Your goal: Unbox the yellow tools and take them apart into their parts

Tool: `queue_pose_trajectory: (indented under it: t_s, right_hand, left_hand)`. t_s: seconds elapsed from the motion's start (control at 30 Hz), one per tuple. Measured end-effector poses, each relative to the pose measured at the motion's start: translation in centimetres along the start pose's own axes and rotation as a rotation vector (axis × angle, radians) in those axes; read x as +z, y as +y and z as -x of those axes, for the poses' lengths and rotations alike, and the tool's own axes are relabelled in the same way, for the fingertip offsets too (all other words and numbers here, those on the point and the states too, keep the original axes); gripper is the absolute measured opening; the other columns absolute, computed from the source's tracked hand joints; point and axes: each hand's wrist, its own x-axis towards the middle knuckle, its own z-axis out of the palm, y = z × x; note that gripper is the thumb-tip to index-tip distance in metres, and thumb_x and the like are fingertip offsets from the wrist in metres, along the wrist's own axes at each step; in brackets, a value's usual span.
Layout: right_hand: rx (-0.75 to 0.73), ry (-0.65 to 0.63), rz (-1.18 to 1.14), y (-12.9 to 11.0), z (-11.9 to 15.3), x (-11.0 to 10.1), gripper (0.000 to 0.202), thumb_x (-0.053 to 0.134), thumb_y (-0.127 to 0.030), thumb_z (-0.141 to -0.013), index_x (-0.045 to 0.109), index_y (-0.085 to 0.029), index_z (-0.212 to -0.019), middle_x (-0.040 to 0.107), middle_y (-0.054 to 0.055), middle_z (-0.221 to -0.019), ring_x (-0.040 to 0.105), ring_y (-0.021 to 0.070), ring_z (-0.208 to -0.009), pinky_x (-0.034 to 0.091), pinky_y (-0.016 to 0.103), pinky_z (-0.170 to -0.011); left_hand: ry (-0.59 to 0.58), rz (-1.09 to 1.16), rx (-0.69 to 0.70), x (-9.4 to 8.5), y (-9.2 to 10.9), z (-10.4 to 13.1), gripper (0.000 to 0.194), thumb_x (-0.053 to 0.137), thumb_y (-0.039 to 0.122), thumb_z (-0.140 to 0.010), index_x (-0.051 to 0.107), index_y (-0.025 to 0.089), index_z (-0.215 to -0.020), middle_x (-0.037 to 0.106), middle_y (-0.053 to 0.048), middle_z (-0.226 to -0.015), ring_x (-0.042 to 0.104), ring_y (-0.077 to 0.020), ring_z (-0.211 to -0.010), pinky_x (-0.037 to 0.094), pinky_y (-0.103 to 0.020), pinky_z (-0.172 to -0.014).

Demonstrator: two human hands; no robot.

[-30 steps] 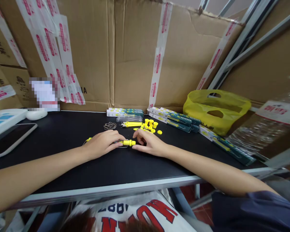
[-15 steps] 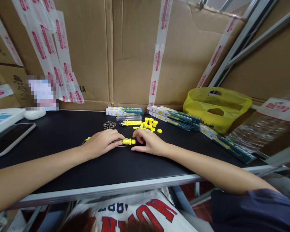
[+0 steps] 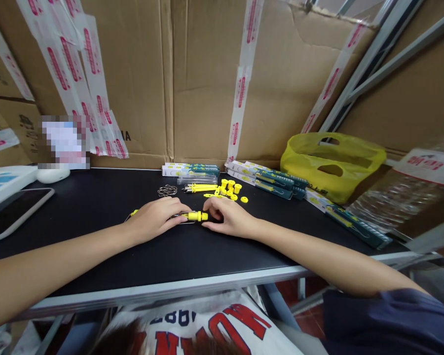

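Observation:
My left hand (image 3: 156,217) is closed on a slim yellow tube-shaped tool (image 3: 195,216) with thin metal wire along it. The tool lies crosswise just over the black tabletop, and its yellow capped end points to the right. The far left end shows beyond my wrist; the palm covers the middle. My right hand (image 3: 230,216) is curved near the capped end, thumb and fingers apart, with nothing visible between them. Behind the hands are small yellow plastic caps (image 3: 237,189), several yellow rods with metal tips (image 3: 203,188) and a bundle of bent wires (image 3: 167,191).
White-and-teal long boxes (image 3: 192,170) stand at the back, with more boxes (image 3: 274,183) stacked to the right. A yellow plastic bag (image 3: 318,158) and a large clear bottle (image 3: 388,192) are on the right. A phone (image 3: 15,212) lies left. Cardboard (image 3: 203,98) walls the back.

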Motion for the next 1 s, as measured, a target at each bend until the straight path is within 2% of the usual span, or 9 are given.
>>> queue_pose_trajectory:
  t_s: [0.1,0.2,0.33,0.43,0.57,0.63,0.73,0.87,1.0]
  right_hand:
    - [0.012,-0.039,0.024,0.09,-0.09,-0.01,0.026,0.055,-0.043,-0.088,0.054,-0.018,-0.096,0.051,-0.003,-0.067,0.047,0.0123,-0.061,0.035,0.025,-0.062]
    - [-0.049,-0.076,0.031,0.4,-0.22,0.04,0.026,0.043,-0.037,-0.095,0.059,-0.017,-0.089,0.06,0.003,-0.075,0.052,0.014,-0.07,0.037,0.028,-0.069]
    - [-0.04,-0.029,0.024,0.56,-0.2,0.09,0.021,0.055,-0.038,-0.09,0.059,-0.017,-0.089,0.051,-0.002,-0.063,0.048,0.0125,-0.062,0.036,0.026,-0.064]
    - [-0.035,0.006,0.0,0.38,-0.1,0.09,0.016,0.06,-0.032,-0.086,0.055,-0.018,-0.09,0.043,-0.006,-0.06,0.043,0.0106,-0.057,0.035,0.024,-0.062]
    - [0.005,-0.013,-0.025,0.18,-0.09,0.03,0.03,0.063,-0.041,-0.082,0.051,-0.019,-0.098,0.046,-0.006,-0.063,0.044,0.0115,-0.058,0.036,0.024,-0.061]
    - [-0.002,-0.057,-0.021,0.22,-0.15,-0.02,0.027,0.055,-0.044,-0.088,0.054,-0.018,-0.097,0.051,-0.003,-0.067,0.048,0.0127,-0.062,0.037,0.025,-0.063]
    - [-0.048,-0.089,0.0,0.36,-0.23,-0.06,0.026,0.042,-0.037,-0.096,0.058,-0.017,-0.089,0.058,0.002,-0.075,0.052,0.0143,-0.071,0.038,0.027,-0.069]
    - [-0.036,-0.033,-0.012,0.4,-0.18,0.0,0.02,0.056,-0.037,-0.089,0.058,-0.017,-0.09,0.049,-0.003,-0.063,0.047,0.0119,-0.061,0.036,0.025,-0.063]
    - [-0.056,0.018,-0.038,0.29,-0.06,0.19,0.011,0.06,-0.027,-0.085,0.055,-0.019,-0.091,0.042,-0.006,-0.06,0.044,0.0104,-0.057,0.036,0.024,-0.063]
  left_hand:
    - [-0.001,0.0,0.004,0.01,-0.03,0.04,0.033,0.037,0.04,-0.098,0.059,0.022,-0.114,0.062,-0.004,-0.099,0.056,-0.018,-0.095,0.042,-0.028,-0.082]
    - [-0.004,0.003,0.012,0.02,-0.03,0.05,0.033,0.037,0.039,-0.098,0.058,0.022,-0.115,0.062,-0.004,-0.102,0.056,-0.018,-0.097,0.042,-0.029,-0.084]
    - [-0.006,0.012,0.004,-0.02,0.1,0.0,0.033,0.037,0.04,-0.098,0.059,0.022,-0.116,0.062,-0.004,-0.102,0.056,-0.0181,-0.098,0.042,-0.029,-0.084]
    - [-0.002,0.017,0.001,-0.08,0.25,-0.01,0.033,0.037,0.039,-0.098,0.059,0.022,-0.115,0.062,-0.004,-0.101,0.056,-0.0181,-0.097,0.042,-0.029,-0.084]
    - [0.018,0.021,0.009,-0.06,0.3,0.04,0.033,0.037,0.04,-0.097,0.06,0.023,-0.114,0.063,-0.004,-0.101,0.057,-0.0181,-0.096,0.043,-0.029,-0.083]
    - [0.025,0.025,0.013,-0.04,0.26,0.07,0.034,0.037,0.041,-0.097,0.06,0.023,-0.114,0.063,-0.004,-0.101,0.057,-0.0181,-0.096,0.044,-0.029,-0.083]
    - [0.022,0.02,0.015,-0.03,0.23,0.08,0.034,0.037,0.041,-0.097,0.059,0.023,-0.115,0.063,-0.004,-0.1,0.057,-0.0179,-0.095,0.044,-0.028,-0.082]
    - [0.019,0.015,0.014,-0.1,0.33,0.08,0.033,0.037,0.04,-0.098,0.059,0.023,-0.115,0.063,-0.004,-0.101,0.057,-0.0179,-0.097,0.043,-0.028,-0.084]
    - [0.026,0.016,0.013,-0.14,0.45,0.08,0.034,0.037,0.041,-0.097,0.06,0.023,-0.115,0.063,-0.004,-0.099,0.057,-0.0177,-0.095,0.044,-0.028,-0.082]
